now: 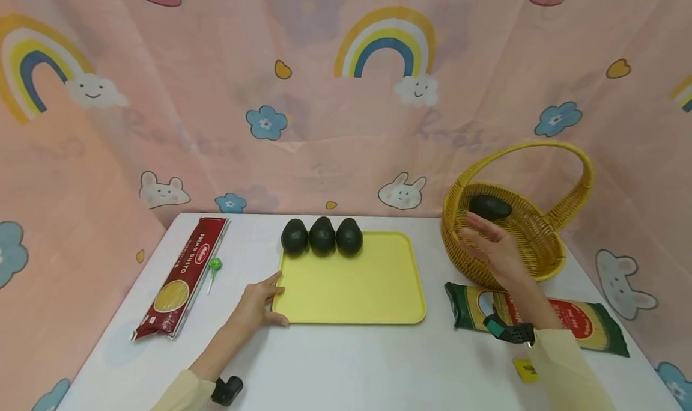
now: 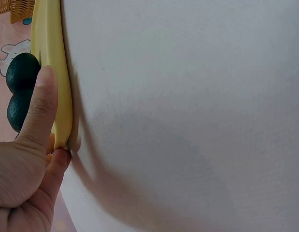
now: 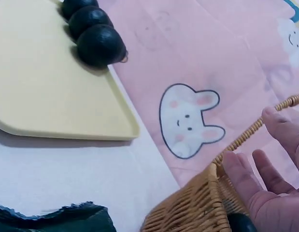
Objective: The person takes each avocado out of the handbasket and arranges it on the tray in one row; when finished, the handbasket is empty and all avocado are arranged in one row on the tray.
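My left hand (image 1: 254, 306) holds the near left corner of a yellow tray (image 1: 351, 288), with the thumb along its front side and the fingers at its left edge. Three dark avocados (image 1: 322, 237) lie in a row at the tray's far left edge. Over the wicker basket (image 1: 546, 252), my right hand (image 1: 500, 255) is spread with nothing in it, thumb and fingers apart. Inside the basket rests another dark avocado (image 1: 489, 207), beyond the fingertips. In the right wrist view, the fingers (image 3: 241, 176) overlap the basket's rim.
A red pasta packet (image 1: 184, 276) and a green lollipop (image 1: 215, 264) lie left of the tray. Under my right forearm stretches a green and yellow pasta packet (image 1: 578, 321), with a small yellow item (image 1: 525, 370) nearer me. A pink patterned cloth (image 1: 324, 158) hangs behind the table.
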`<state>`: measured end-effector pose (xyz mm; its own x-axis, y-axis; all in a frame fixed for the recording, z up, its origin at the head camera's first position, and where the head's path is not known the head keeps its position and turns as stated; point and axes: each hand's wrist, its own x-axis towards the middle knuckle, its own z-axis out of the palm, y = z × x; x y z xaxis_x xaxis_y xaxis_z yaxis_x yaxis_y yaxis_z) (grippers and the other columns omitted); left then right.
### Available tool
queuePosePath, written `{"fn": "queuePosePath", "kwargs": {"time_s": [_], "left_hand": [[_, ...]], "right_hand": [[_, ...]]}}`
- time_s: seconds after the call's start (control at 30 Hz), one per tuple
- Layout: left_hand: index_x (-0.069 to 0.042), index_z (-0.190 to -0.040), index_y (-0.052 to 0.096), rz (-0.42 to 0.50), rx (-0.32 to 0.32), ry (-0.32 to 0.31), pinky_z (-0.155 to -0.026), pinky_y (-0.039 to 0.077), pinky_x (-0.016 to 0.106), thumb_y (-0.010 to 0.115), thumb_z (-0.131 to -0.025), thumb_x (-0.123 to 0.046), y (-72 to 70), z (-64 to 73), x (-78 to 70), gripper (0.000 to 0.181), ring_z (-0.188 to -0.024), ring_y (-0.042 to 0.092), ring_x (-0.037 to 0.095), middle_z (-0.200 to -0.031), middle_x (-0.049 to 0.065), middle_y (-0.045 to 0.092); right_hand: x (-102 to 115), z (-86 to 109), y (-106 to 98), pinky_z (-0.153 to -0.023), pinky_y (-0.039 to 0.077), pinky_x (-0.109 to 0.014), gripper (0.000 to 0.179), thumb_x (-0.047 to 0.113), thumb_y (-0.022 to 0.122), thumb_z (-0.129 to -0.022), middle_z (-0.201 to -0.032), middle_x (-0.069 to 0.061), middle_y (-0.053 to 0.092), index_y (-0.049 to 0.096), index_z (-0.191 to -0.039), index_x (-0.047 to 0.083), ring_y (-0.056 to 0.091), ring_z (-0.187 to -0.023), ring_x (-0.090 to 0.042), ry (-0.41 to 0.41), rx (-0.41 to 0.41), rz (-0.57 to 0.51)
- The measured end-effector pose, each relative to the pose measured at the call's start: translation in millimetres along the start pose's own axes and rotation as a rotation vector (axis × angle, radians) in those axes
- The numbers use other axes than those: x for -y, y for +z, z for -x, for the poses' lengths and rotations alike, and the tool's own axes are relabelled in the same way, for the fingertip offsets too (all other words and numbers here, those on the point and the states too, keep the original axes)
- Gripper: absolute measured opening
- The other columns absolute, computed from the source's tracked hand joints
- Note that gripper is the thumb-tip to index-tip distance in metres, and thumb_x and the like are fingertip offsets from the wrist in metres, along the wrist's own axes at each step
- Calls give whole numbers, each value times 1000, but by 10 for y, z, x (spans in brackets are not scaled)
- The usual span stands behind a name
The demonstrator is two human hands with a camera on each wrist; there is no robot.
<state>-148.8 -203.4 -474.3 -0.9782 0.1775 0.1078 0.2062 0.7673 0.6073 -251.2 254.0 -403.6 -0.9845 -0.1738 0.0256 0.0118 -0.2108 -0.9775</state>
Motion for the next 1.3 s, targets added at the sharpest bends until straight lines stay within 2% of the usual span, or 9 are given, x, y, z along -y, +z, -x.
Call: {"fn": "queuePosePath", "kwargs": {"time_s": [0.3,0.43,0.53,0.67,0.73,1.03,1.17,1.27,1.3], "left_hand": [[16,-106,65,-13,-6,14,-85,54,38,91,-49,-14,0,0,2,70,-111,59,40,-132,27,52],[16,-107,65,3,-5,6,-85,54,37,91,-49,-13,2,10,15,70,-112,58,40,-133,28,52],[16,-107,65,-7,-6,8,-87,53,37,91,-49,-14,5,4,21,70,-113,58,39,-133,27,52],[14,-108,66,-21,-9,-8,-90,52,39,91,-50,-15,15,-19,28,70,-115,57,38,-134,25,52],[14,-108,66,-16,-8,-19,-90,51,38,91,-50,-15,23,-28,33,70,-116,56,38,-135,24,52],[13,-109,66,-24,-2,-25,-95,48,41,91,-50,-14,32,-55,40,70,-119,54,38,-136,23,51],[13,-109,66,-14,0,-44,-96,47,42,91,-49,-14,29,-50,31,70,-120,54,38,-136,23,51],[13,-109,66,-27,3,-43,-97,46,43,91,-48,-15,25,-37,35,71,-119,54,38,-135,23,52],[13,-109,66,-35,5,-36,-97,46,43,91,-48,-16,24,-32,39,71,-119,54,38,-135,23,52]], "right_hand": [[107,-164,-259,-70,57,-20,29,6,61,-93,-102,14,61,66,-112,28,64,-87,-1,89,-113,-87],[105,-309,-306,-73,57,-20,54,11,64,-92,-112,11,53,45,-140,25,61,-86,0,190,-167,-105],[80,-376,-350,-77,55,-17,75,17,61,-94,-144,-2,40,16,-154,18,54,-109,-7,250,-167,-47],[40,-415,-426,-77,52,-12,77,26,54,-98,-160,-3,-2,2,-154,16,17,-143,-26,278,-129,78],[22,-444,-456,-75,51,-11,77,29,52,-99,-160,-3,-5,0,-154,17,2,-146,-28,286,-130,107],[16,-611,-524,-74,52,-12,89,35,55,-96,-158,1,-15,-13,-151,26,-3,-146,-28,342,-215,52],[-15,-680,-612,-74,51,-13,90,34,56,-96,-155,2,-24,-17,-149,29,44,-127,-13,335,-206,62],[-65,-748,-685,-74,51,-14,93,34,56,-95,-154,0,-27,-20,-148,30,54,-95,0,330,-181,89],[-82,-770,-705,-75,50,-14,93,35,56,-95,-153,-2,-29,-21,-148,31,54,-106,-4,332,-170,108]]}}
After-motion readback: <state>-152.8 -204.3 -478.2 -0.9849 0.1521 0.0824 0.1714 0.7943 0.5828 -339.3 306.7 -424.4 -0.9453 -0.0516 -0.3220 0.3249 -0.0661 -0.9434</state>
